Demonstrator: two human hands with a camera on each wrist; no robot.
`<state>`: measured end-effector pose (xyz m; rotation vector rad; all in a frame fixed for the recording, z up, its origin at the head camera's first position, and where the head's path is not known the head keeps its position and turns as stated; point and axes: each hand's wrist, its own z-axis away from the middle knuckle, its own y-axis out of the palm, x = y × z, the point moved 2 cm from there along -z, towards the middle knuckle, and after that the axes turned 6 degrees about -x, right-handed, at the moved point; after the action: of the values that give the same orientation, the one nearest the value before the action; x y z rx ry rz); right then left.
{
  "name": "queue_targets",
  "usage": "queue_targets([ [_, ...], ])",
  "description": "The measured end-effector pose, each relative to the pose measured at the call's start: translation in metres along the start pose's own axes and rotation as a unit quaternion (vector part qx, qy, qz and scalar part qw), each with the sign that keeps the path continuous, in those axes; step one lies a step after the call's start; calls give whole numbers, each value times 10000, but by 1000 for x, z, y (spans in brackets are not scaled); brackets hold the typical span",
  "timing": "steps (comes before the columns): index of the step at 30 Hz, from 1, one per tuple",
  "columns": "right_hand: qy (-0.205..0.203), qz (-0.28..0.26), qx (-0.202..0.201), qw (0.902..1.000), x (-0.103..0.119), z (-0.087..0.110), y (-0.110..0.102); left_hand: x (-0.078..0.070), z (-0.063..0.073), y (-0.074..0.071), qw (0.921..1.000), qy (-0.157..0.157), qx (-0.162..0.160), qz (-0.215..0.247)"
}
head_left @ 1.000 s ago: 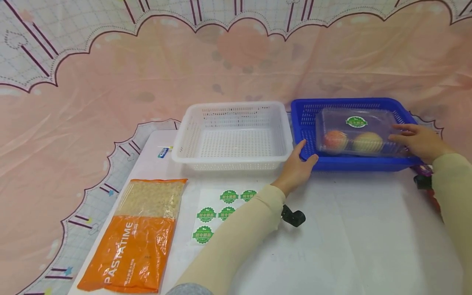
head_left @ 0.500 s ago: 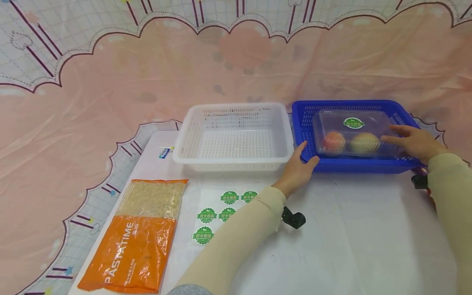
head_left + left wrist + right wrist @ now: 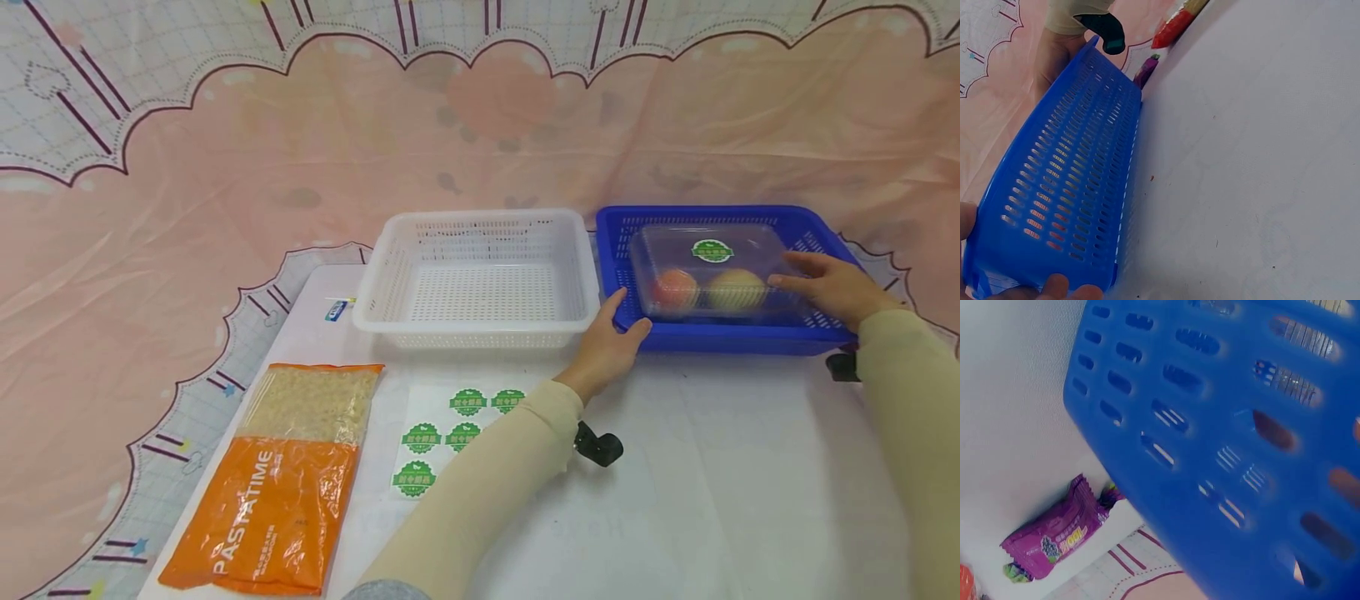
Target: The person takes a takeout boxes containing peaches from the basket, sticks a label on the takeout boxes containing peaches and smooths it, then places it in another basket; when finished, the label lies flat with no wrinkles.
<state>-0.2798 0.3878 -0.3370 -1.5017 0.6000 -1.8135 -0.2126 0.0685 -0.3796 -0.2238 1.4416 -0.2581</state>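
Note:
In the head view a blue perforated basket [image 3: 738,340] stands at the right back of the table. My left hand [image 3: 603,352] grips its front left corner; the left wrist view has the thumb [image 3: 966,220] at the rim and curled fingertips [image 3: 1056,286] around the end wall. Inside the basket lies a clear plastic fruit box [image 3: 660,248] with a green round label [image 3: 712,251], holding a red fruit [image 3: 675,289] and a pale yellow fruit [image 3: 737,291]. My right hand [image 3: 836,287] reaches over the basket's right end, loosely extended fingers against the box's right end.
A white perforated basket [image 3: 472,327] stands left of the blue one. Nearer lie an orange macaroni bag [image 3: 288,492] and a sheet of green stickers [image 3: 414,478]. A small blue-and-white packet [image 3: 336,311] lies at the back left. A purple grape candy packet [image 3: 1057,534] lies beyond the blue basket.
My right hand and the fruit box have shifted a little to the left inside the blue basket. The left hand has stayed at the basket's corner.

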Motion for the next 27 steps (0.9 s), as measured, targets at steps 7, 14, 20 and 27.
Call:
queue_targets([
  [7, -33, 10, -78, 10000, 3, -5, 2, -2, 1, -1, 10000, 34, -44, 24],
  [14, -48, 122, 48, 9999, 4, -2, 2, -3, 4, -2, 10000, 15, -49, 42],
  [20, 114, 309, 141, 9994, 2, -1, 0, -3, 7, 0, 9999, -59, -77, -52],
  [27, 225, 468, 189, 9985, 2, 0, -2, -1, 6, -1, 9999, -40, -87, -77],
])
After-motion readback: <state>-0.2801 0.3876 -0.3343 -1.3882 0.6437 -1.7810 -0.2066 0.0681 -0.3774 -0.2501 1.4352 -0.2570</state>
